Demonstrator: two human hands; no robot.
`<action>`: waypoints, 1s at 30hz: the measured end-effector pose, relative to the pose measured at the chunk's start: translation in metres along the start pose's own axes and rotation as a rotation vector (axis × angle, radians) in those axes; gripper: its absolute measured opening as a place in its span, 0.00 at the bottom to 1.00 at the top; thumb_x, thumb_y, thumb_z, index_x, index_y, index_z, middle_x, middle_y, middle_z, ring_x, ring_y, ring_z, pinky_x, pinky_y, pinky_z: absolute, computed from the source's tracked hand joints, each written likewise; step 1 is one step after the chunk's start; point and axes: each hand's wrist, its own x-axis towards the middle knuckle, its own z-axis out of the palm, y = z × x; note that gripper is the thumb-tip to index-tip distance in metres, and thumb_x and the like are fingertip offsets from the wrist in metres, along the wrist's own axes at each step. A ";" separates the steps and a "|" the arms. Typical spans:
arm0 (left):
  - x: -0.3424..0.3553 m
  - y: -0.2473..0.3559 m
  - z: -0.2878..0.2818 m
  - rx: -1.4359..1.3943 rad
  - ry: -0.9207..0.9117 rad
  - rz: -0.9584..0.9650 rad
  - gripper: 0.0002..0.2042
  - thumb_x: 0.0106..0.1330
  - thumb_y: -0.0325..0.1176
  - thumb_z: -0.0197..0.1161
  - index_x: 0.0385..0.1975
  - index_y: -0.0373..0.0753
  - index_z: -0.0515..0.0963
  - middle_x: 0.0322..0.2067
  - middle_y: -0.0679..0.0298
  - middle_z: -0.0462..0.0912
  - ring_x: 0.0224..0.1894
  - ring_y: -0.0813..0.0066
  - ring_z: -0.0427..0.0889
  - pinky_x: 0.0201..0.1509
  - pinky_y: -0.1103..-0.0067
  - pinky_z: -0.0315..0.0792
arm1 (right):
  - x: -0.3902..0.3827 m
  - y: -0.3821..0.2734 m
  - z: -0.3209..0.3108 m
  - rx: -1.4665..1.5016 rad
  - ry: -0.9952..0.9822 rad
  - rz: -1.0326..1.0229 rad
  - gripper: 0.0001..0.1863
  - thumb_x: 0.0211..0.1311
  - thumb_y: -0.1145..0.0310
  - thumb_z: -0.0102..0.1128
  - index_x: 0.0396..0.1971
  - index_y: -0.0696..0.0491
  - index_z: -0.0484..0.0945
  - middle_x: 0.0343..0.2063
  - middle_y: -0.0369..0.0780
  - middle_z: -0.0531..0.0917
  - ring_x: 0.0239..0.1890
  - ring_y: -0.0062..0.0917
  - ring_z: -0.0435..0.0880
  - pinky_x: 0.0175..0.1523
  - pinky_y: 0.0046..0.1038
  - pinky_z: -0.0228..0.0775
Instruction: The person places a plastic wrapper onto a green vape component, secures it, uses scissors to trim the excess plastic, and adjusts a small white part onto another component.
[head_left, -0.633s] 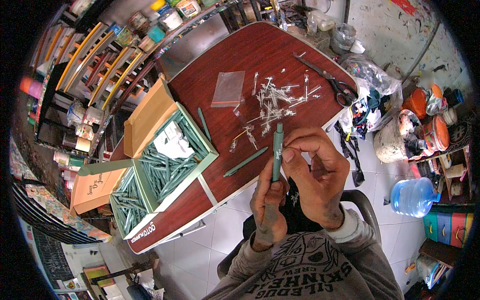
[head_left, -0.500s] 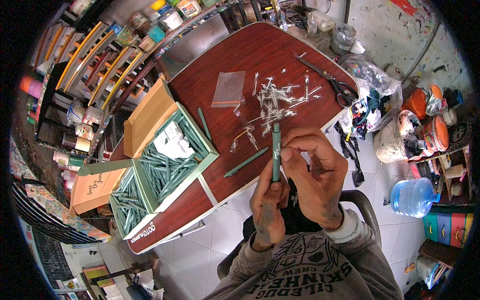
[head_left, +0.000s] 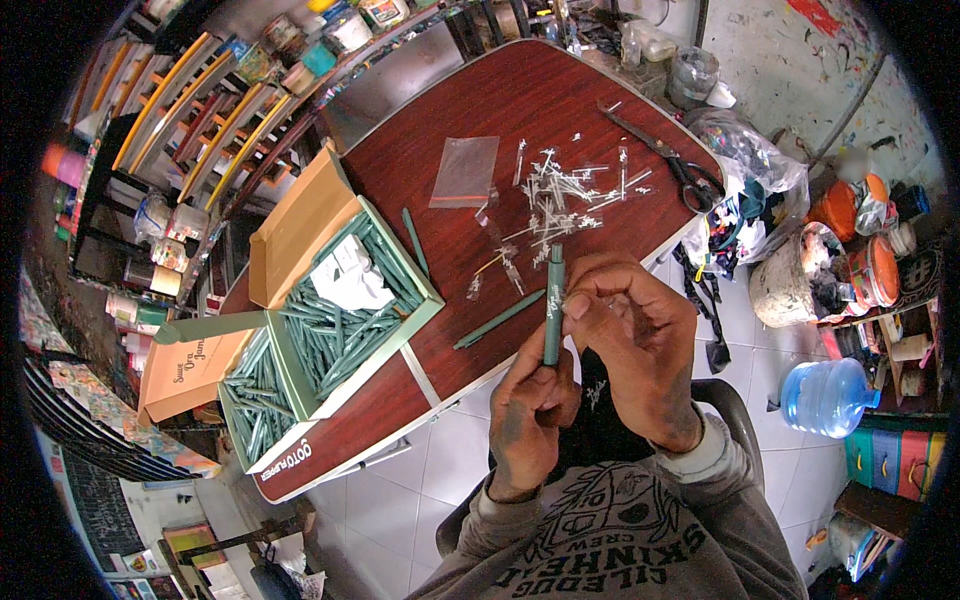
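Note:
Between the thumb and fingers of my left hand point(head_left: 530, 415) a dark green pen point(head_left: 554, 315) stands upright, gripped near its lower end. White marking shows on its barrel. My right hand point(head_left: 635, 340) is closed in a pinch, thumb and fingertips right against the pen's side; whether anything small is between them is hidden. Just left of the hands another green pen point(head_left: 498, 320) lies on the table point(head_left: 385, 165). Beyond the hands is a scatter of small clear and white strips point(head_left: 560, 190).
Two open boxes point(head_left: 300, 400) full of green pens stand at the left, with crumpled white paper point(head_left: 350, 275) on top. Further back lie a clear plastic bag point(head_left: 464, 172) and black scissors point(head_left: 685, 175). Buckets point(head_left: 790, 275) and a blue water jug point(head_left: 825, 395) are on the right.
My left hand has shifted slightly down and left on the pen. My right hand stays pinched beside it. The view has moved slightly; the things on the table look unchanged.

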 end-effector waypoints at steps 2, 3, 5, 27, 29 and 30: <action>0.000 0.001 -0.002 -0.026 -0.024 -0.001 0.31 0.64 0.44 0.55 0.64 0.31 0.65 0.18 0.78 0.61 0.16 0.88 0.57 0.18 0.86 0.48 | 0.000 -0.001 0.001 0.021 -0.015 0.016 0.02 0.63 0.80 0.58 0.35 0.60 0.77 0.38 0.39 0.80 0.37 0.17 0.78 0.44 0.20 0.71; 0.000 0.002 -0.003 -0.042 -0.039 -0.013 0.31 0.64 0.44 0.55 0.64 0.31 0.65 0.18 0.77 0.61 0.16 0.87 0.57 0.17 0.85 0.48 | 0.001 -0.002 0.001 0.037 -0.021 0.029 0.02 0.63 0.80 0.58 0.35 0.61 0.77 0.37 0.39 0.80 0.37 0.17 0.78 0.44 0.20 0.71; -0.001 0.005 -0.005 -0.074 -0.068 -0.036 0.31 0.64 0.44 0.55 0.64 0.32 0.64 0.18 0.77 0.61 0.15 0.87 0.57 0.16 0.85 0.49 | 0.001 -0.002 0.000 0.055 -0.037 0.031 0.02 0.64 0.80 0.58 0.35 0.60 0.77 0.37 0.38 0.79 0.37 0.17 0.78 0.43 0.20 0.71; -0.001 0.028 -0.023 -0.437 -0.302 -0.360 0.26 0.70 0.37 0.46 0.65 0.31 0.62 0.20 0.77 0.51 0.14 0.88 0.44 0.17 0.86 0.44 | 0.007 -0.013 -0.006 0.181 -0.135 0.282 0.05 0.66 0.75 0.59 0.39 0.60 0.77 0.34 0.36 0.80 0.36 0.16 0.79 0.37 0.18 0.73; 0.000 0.029 -0.026 -0.487 -0.321 -0.393 0.26 0.70 0.36 0.46 0.65 0.30 0.61 0.20 0.77 0.51 0.13 0.88 0.44 0.17 0.85 0.44 | 0.007 -0.011 -0.005 0.236 -0.122 0.302 0.06 0.66 0.74 0.59 0.39 0.59 0.77 0.34 0.36 0.80 0.36 0.17 0.80 0.37 0.19 0.73; 0.001 0.029 -0.028 -0.524 -0.327 -0.411 0.26 0.70 0.36 0.45 0.65 0.30 0.61 0.20 0.77 0.51 0.13 0.88 0.44 0.17 0.85 0.44 | 0.007 -0.010 -0.005 0.245 -0.113 0.315 0.06 0.66 0.74 0.60 0.40 0.59 0.77 0.34 0.35 0.80 0.36 0.18 0.80 0.38 0.19 0.73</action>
